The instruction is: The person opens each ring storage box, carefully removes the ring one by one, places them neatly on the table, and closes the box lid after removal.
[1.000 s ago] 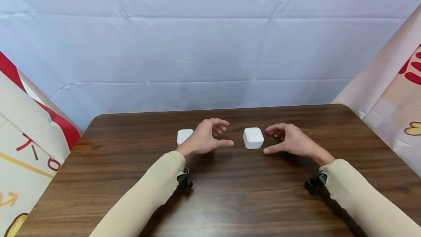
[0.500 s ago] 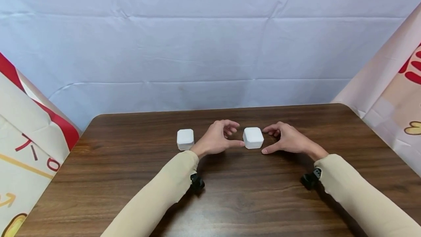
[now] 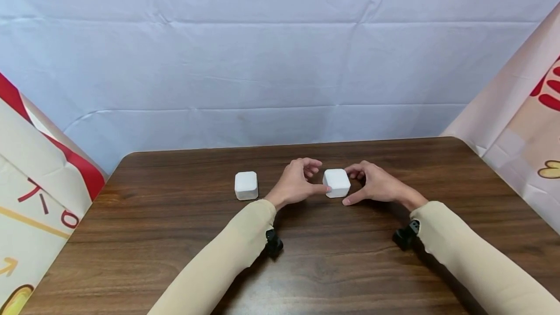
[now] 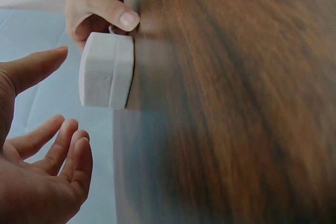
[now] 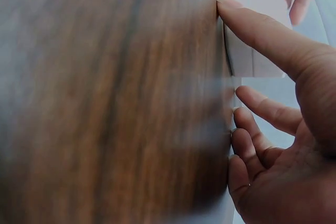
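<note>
Closely, hands [image 3: 379, 184] flank one white box [image 3: 336, 182]; table edge [image 3: 280, 148] beyond, wide tabletop [image 3: 337, 271] nearer.

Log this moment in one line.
left hand: beside right white box, not gripping; right hand: its other side, not gripping; left white box: untouched

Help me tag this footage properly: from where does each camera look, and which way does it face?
Head: on the person's head, facing forward and down at the table, the near box and the far-left box; shows the left grip, right grip and both sleeved forearms.
Left wrist: on the left wrist, facing the near box; left grip at picture left, right grip beyond the box.
Right wrist: on the right wrist, facing that box from the opposite side; right grip at picture right, part of the left grip beyond.
Shared: both wrist views show the near box and both grips.
</note>
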### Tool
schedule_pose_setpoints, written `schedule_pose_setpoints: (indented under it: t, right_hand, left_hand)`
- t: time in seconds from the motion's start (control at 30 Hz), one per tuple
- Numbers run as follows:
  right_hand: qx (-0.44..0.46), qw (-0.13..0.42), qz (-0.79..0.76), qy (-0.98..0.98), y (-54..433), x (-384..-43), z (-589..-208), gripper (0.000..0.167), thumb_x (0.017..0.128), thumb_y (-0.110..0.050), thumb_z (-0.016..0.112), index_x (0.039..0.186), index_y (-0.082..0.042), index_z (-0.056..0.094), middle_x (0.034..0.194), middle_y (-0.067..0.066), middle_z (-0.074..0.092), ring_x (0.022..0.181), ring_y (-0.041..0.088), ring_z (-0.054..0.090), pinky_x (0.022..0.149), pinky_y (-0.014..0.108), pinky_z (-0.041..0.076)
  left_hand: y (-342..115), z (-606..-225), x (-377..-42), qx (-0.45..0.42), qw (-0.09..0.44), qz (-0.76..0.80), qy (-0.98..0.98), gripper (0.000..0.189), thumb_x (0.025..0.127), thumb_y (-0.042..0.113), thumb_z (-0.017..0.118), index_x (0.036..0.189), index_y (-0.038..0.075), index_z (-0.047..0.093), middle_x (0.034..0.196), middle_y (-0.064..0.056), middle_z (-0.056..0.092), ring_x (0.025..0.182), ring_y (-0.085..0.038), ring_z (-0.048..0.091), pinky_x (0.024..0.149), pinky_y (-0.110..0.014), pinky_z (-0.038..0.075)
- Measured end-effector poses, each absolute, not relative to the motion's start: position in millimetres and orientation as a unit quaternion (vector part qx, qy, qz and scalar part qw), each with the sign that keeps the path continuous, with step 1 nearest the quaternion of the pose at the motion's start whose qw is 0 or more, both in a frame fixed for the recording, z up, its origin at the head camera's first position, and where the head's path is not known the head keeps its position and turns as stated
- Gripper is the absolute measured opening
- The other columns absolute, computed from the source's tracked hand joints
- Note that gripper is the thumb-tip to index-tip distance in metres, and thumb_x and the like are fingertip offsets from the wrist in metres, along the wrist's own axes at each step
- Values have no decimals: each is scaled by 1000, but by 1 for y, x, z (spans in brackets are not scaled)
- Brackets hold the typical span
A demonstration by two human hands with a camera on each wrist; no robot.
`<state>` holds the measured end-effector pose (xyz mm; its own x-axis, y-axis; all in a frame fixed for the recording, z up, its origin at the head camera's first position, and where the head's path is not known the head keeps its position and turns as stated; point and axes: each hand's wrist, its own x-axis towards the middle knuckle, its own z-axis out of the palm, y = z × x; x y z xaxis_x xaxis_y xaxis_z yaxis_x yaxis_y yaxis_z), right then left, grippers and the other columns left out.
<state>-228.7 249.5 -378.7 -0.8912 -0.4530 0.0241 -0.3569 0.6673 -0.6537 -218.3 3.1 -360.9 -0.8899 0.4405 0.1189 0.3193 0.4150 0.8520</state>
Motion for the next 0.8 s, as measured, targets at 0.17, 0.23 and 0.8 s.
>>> schedule_pose_setpoints:
  t: [0.17,0.23,0.8]
  right_hand:
    - [-228,72,-344,908,246,-229,-379,75,59,-39,86,118,-4,56,99,10,49,88,24,46,75,39,38]
    - [-233,76,-345,906,245,-229,-379,73,61,-38,85,119,-4,57,99,9,49,88,24,45,74,38,38]
    - [-239,86,-361,898,236,-224,-370,57,68,-22,83,116,-3,59,97,8,51,86,27,46,70,38,37]
  left_hand:
    - [11,-364,-219,221,55,476,849,59,70,27,82,121,9,57,109,-8,55,96,-23,51,79,-28,41]
    - [13,-365,-218,217,54,469,854,61,70,26,82,122,8,56,111,-8,54,98,-23,50,79,-29,41]
    - [27,-374,-222,197,76,478,852,58,69,18,83,120,8,57,106,-2,55,99,-21,53,77,-27,45]
